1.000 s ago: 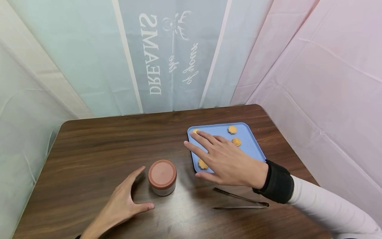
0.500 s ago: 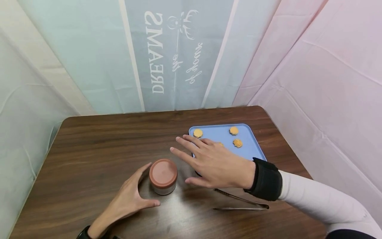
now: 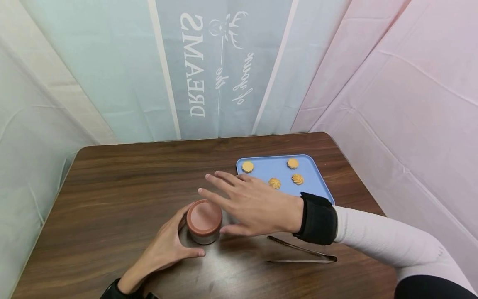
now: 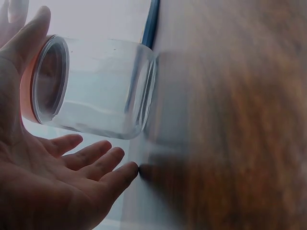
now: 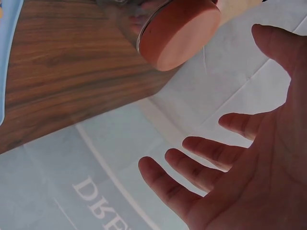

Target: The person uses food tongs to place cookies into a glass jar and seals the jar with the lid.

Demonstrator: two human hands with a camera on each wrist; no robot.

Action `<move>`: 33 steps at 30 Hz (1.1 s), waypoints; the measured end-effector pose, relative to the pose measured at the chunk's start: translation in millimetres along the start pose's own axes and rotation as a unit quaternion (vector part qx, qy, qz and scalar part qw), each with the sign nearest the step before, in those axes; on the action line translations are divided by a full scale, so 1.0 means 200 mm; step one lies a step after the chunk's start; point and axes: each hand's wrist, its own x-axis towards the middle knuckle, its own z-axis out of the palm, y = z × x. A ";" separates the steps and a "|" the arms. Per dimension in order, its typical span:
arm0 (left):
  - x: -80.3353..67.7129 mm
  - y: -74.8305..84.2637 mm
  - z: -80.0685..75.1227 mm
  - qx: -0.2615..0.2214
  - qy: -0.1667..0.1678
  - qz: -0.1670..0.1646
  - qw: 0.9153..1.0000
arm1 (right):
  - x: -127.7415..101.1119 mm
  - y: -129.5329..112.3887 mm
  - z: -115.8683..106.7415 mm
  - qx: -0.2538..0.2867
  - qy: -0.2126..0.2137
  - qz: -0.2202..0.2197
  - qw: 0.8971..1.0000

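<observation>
Your left hand (image 3: 164,249) cups the jar (image 3: 203,229) from the left: thumb on the near side, fingers round the far side. In the left wrist view the thumb lies against the lid edge while the fingers (image 4: 91,155) are spread and relaxed just beside the glass, not closed on it. So: wide, partly touching, no firm grip.

Your right hand (image 3: 250,203) is flat with the fingers spread, hovering over the jar's right side. Index fingertip is above the far rim of the lid (image 3: 203,216); thumb sits just beside the jar wall, and I can't tell if it touches. In the right wrist view the palm is wide with the fingers (image 5: 201,170) apart and the lid (image 5: 180,33) well off them. It holds nothing.

The jar stands upright on the counter (image 3: 123,187), near the front, left of centre, with clear glass and a reddish-brown lid on.

The blue tray (image 3: 317,182) is to the right of the jar, behind your right wrist. Four cookies show on it: one at the far left corner (image 3: 247,166), one at the far edge (image 3: 292,163), two mid-tray (image 3: 274,183) (image 3: 297,179).

Metal tongs (image 3: 302,253) lie flat on the counter under your right forearm, near the front edge, apart from the tray and jar.
</observation>
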 end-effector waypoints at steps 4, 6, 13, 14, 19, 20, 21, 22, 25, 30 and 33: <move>0.01 0.00 0.01 -0.008 -0.008 -0.004 1.000 | 0.03 -0.02 0.01 -0.004 -0.004 -0.006 1.000; 0.01 0.00 0.01 -0.020 -0.014 -0.008 1.000 | 0.04 -0.02 0.01 -0.003 -0.005 -0.005 1.000; 0.02 0.00 0.02 -0.023 -0.023 -0.008 0.999 | 0.08 -0.03 0.01 0.006 -0.025 -0.005 1.000; 0.03 0.00 0.02 -0.020 -0.022 -0.009 1.000 | 0.09 -0.04 0.01 0.007 -0.029 -0.005 1.000; 0.03 0.00 0.03 -0.010 -0.025 -0.007 1.000 | 0.14 -0.06 0.03 0.010 -0.043 -0.012 0.999; 0.03 0.01 0.04 -0.008 -0.027 -0.007 1.000 | 0.15 -0.06 0.03 0.009 -0.046 -0.014 0.999; 0.03 0.01 0.04 -0.009 -0.029 -0.006 1.000 | 0.15 -0.06 0.04 0.008 -0.049 -0.016 0.999; 0.03 0.01 0.04 -0.010 -0.030 -0.008 0.999 | 0.16 -0.07 0.04 0.007 -0.053 -0.019 0.998; 0.04 0.01 0.04 -0.013 -0.036 -0.020 0.999 | 0.18 -0.08 0.06 0.009 -0.062 -0.025 0.998; 0.06 0.01 0.03 -0.014 -0.048 -0.035 0.998 | 0.20 -0.09 0.09 0.022 -0.068 -0.032 0.997; 0.07 0.00 0.03 -0.021 -0.052 -0.034 0.998 | 0.21 -0.10 0.09 0.024 -0.072 -0.034 0.997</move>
